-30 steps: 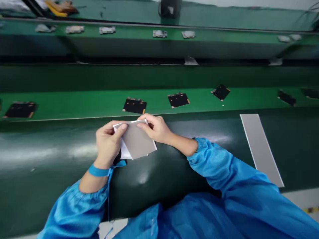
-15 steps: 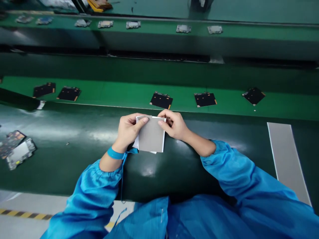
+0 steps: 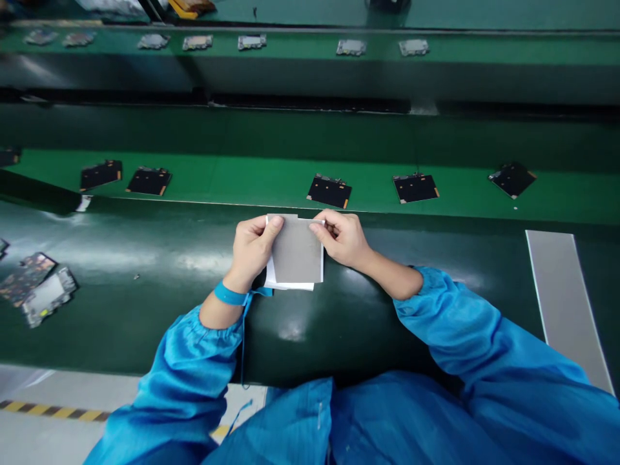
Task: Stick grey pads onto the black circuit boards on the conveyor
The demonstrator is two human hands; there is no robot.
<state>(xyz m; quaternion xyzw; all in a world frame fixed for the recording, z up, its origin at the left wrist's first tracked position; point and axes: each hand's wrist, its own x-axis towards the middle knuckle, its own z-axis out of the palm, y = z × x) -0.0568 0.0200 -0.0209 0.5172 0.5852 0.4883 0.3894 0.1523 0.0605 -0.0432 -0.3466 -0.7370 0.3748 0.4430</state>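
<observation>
Grey sheet (image 3: 296, 250) hides white backing; both hands' fingers (image 3: 271, 226) pinch it.

We see the dark green table (image 3: 145, 323) carrying a grey strip (image 3: 566, 303); loose circuit boards (image 3: 39, 290) lie well left of that strip.

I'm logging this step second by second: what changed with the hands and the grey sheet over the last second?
The grey sheet, tilted a second ago, has been turned square to the person; the right hand now pinches its top right corner. The black boards on the green belt seem to have drifted right. The left hand keeps its hold.
</observation>
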